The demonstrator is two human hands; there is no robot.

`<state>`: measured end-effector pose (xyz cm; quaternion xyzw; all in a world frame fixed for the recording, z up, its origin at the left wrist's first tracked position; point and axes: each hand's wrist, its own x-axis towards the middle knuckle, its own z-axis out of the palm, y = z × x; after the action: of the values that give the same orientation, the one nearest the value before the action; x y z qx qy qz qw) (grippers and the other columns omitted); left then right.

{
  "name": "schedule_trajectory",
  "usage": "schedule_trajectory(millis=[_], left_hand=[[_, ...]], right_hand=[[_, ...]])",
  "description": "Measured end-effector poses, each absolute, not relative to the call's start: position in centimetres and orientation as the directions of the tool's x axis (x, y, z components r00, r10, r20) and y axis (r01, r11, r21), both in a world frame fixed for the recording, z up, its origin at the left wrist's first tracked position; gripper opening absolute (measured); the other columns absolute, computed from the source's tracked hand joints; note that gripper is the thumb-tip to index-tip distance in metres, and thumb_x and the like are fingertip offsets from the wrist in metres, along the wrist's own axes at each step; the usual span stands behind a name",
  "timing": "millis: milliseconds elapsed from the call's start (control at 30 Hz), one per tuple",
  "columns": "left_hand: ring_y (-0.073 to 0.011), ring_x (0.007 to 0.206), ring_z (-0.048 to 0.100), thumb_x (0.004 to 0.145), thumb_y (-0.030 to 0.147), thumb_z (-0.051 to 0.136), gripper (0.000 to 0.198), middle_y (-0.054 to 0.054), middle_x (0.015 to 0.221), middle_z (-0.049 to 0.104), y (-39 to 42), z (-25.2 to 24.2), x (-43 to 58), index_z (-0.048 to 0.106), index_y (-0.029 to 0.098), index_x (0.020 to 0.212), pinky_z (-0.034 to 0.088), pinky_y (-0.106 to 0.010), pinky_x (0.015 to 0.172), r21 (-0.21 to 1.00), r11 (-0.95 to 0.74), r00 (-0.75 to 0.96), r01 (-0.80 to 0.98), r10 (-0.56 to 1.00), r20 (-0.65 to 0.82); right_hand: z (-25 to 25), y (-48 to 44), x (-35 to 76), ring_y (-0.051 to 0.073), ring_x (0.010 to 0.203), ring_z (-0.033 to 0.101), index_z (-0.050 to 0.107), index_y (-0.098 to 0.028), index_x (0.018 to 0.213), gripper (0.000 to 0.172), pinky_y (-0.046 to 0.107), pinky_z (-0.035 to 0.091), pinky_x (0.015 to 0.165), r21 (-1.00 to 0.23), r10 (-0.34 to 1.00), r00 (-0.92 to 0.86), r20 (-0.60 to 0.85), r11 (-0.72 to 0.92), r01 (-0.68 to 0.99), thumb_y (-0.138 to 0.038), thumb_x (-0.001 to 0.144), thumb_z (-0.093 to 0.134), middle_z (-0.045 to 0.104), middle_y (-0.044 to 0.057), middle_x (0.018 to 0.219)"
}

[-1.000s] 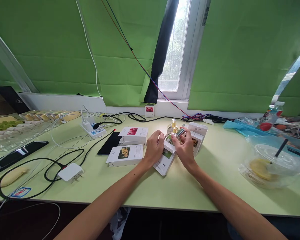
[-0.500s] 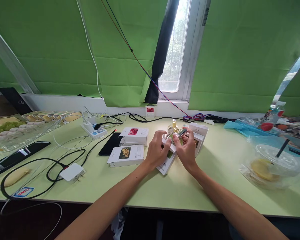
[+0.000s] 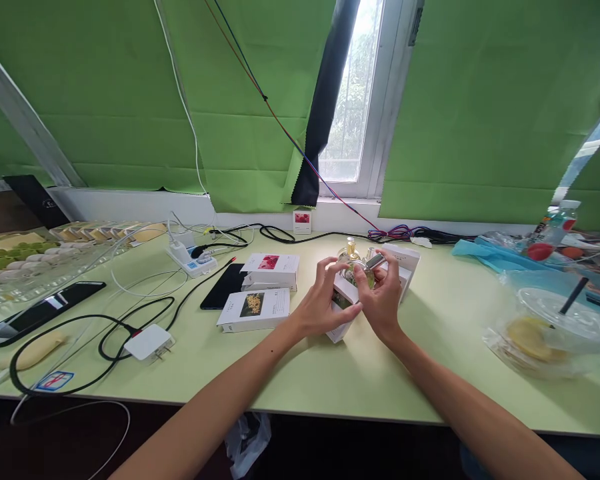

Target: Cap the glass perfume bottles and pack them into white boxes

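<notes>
My left hand [image 3: 325, 303] is curved round a small white box [image 3: 339, 331], its thumb stretched across the near side and its fingertips at the far end, by the bottle. In my right hand [image 3: 383, 297] is a clear round perfume bottle [image 3: 349, 275] with a silver cap [image 3: 375, 261], tilted over the box's far end. Fingers hide much of the bottle. Just behind stands another bottle with a gold neck [image 3: 351, 248]. An upright white box [image 3: 409, 259] is beside my right hand. A white box with a yellow-flower picture [image 3: 254, 310] lies to the left.
Behind that box are a white box with a pink picture [image 3: 273, 263] and a black tablet [image 3: 223, 288]. Charger [image 3: 149, 341], cables, power strip [image 3: 193, 263] and phone [image 3: 45, 310] spread leftward. A bagged lidded cup [image 3: 545, 330] and blue plastic [image 3: 495, 253] are at right.
My left thumb has moved out from the box's top to its near side, and the left fingers have spread. My right hand with the bottle has shifted slightly right.
</notes>
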<state>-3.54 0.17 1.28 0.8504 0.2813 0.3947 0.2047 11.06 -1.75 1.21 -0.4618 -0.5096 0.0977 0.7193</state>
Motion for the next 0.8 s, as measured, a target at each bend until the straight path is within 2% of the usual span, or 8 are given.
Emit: schedule_trajectory(millis=[100,233,467,667,800], left_hand=[[-0.0266,0.113,0.060,0.069,0.044,0.079,0.086,-0.015,0.146,0.029,0.2,1.2,-3.5,0.031,0.029,0.140,0.055,-0.046,0.094,0.541,-0.774,0.543,0.328,0.623,0.562],[-0.0235,0.102,0.063,0.064,0.042,0.082,0.095,-0.012,0.144,0.030,0.4,0.8,-3.4,0.027,0.034,0.141,0.058,-0.045,0.085,0.513,-0.775,0.539,0.370,0.629,0.561],[-0.0174,0.083,0.061,0.071,0.040,0.077,0.092,-0.007,0.120,0.049,0.8,0.7,-3.4,0.022,0.032,0.144,0.052,-0.032,0.070,0.520,-0.756,0.553,0.397,0.650,0.522],[-0.0147,0.078,0.057,0.070,0.036,0.076,0.083,-0.003,0.106,0.052,1.2,0.4,-3.7,0.026,0.028,0.135,0.047,-0.027,0.066,0.558,-0.764,0.572,0.325,0.629,0.527],[-0.0137,0.074,0.055,0.067,0.036,0.077,0.075,0.001,0.096,0.051,1.3,0.3,-3.8,0.031,0.027,0.125,0.042,-0.025,0.062,0.542,-0.775,0.568,0.327,0.619,0.543]], right_hand=[[1.1,-1.6,11.2,0.021,0.074,0.069,0.051,-0.021,0.127,0.048,0.034,0.055,0.070,-0.764,0.609,0.464,0.643,0.554,0.331,-0.036,0.085,0.070,0.072,0.003,0.084],[0.8,-1.4,11.3,0.021,0.075,0.070,0.052,-0.022,0.127,0.049,0.034,0.056,0.071,-0.754,0.594,0.467,0.655,0.557,0.349,-0.035,0.084,0.070,0.072,0.004,0.088],[0.8,-1.3,11.5,0.019,0.069,0.067,0.052,-0.022,0.124,0.046,0.032,0.053,0.065,-0.756,0.600,0.460,0.655,0.539,0.372,-0.034,0.083,0.070,0.070,0.001,0.080],[1.1,-1.6,11.3,0.018,0.067,0.066,0.050,-0.022,0.121,0.046,0.031,0.051,0.065,-0.773,0.622,0.458,0.635,0.517,0.368,-0.035,0.082,0.071,0.070,0.001,0.080],[1.2,-1.8,11.3,0.018,0.065,0.065,0.050,-0.022,0.114,0.040,0.030,0.050,0.064,-0.785,0.634,0.463,0.620,0.505,0.359,-0.036,0.082,0.070,0.069,-0.001,0.075]])
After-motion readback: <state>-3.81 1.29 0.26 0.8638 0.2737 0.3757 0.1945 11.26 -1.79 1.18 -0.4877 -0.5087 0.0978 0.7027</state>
